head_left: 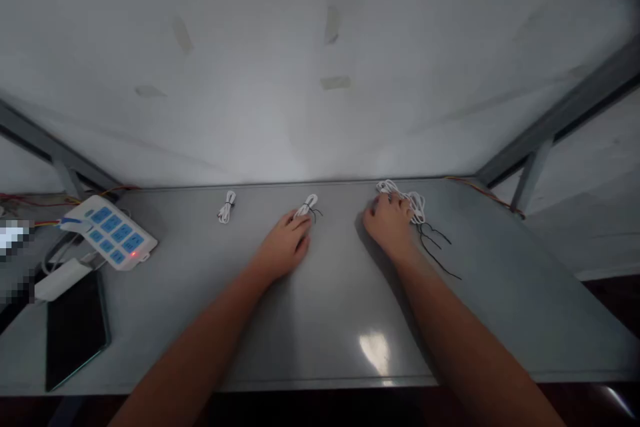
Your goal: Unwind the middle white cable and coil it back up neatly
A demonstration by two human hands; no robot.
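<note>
Left hand [285,247] lies palm down on the grey tabletop [320,320], fingers loosely together and only slightly curled, tips touching the near end of a small bundled white cable [307,205]. It rests against the bundle rather than closing on it; nothing is gripped as far as I can see. That bundle is a tight, narrow coil cinched round the middle w/ a dark twist tie whose ends stick out to the side.

Right hand [390,223] is also flat-ish, fingers spread a bit and laid over the edge of a loose white cable [407,200], an untidy heap of thin glossy loops at the back of the table. Whether any finger hooks a strand I can't tell. Just beside it, toward the right, a few black twist ties [435,247] lie splayed, thin wiry lines, prob. kept there to be within reach of that hand.

Further left, well apart from both hands, a second tied white bundle [227,206] sits alone, same shape as the first. Table surface is smooth, dull metal-grey w/ a light glare near the front edge.

Far left: a white power strip [111,232] w/ blue sockets and a red lamp lit, and a dark phone [75,330] lying flat
</note>
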